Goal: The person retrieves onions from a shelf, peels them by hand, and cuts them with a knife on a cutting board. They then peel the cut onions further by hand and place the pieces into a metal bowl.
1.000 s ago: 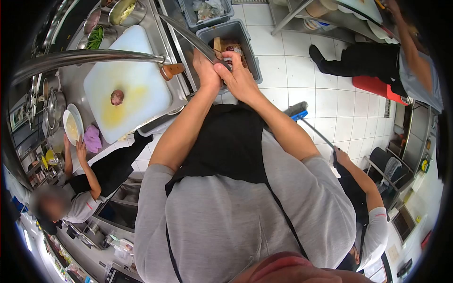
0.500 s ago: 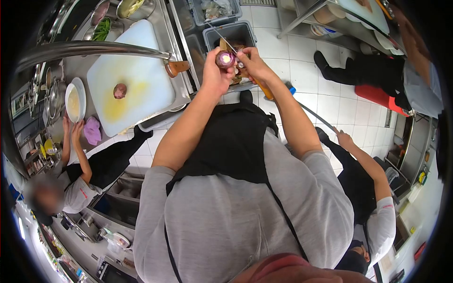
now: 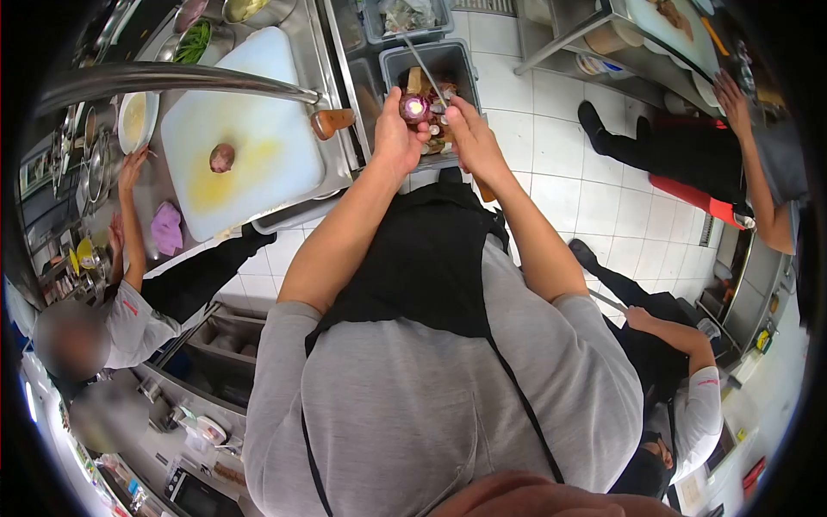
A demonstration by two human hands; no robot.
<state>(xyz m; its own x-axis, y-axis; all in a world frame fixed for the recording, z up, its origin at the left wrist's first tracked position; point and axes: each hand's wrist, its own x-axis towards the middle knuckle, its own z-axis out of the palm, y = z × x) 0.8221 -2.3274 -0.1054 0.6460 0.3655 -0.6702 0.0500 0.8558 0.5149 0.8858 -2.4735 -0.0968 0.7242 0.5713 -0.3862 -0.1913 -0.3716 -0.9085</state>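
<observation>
Over a grey bin (image 3: 472,82) holding peels and scraps, my left hand (image 3: 399,138) grips a purple onion (image 3: 414,108) whose pale cut end faces up. My right hand (image 3: 472,142) is closed around a knife, its blade (image 3: 422,62) slanting up and left beside the onion; part of the yellow-orange handle shows below the palm. Another reddish round onion (image 3: 221,158) lies on the white cutting board (image 3: 284,103), near a yellow stain.
A wooden-handled tool (image 3: 332,123) juts past the counter edge beside my left forearm. Bowls, one with green vegetables (image 3: 193,43), stand behind the board. Co-workers are at the left and right; a purple cloth (image 3: 166,229) lies at the left.
My right hand and the knife have turned, the blade now steeper. The left co-worker has drawn one hand back from the white dish. At the right, another person's hand now reaches toward the shelf.
</observation>
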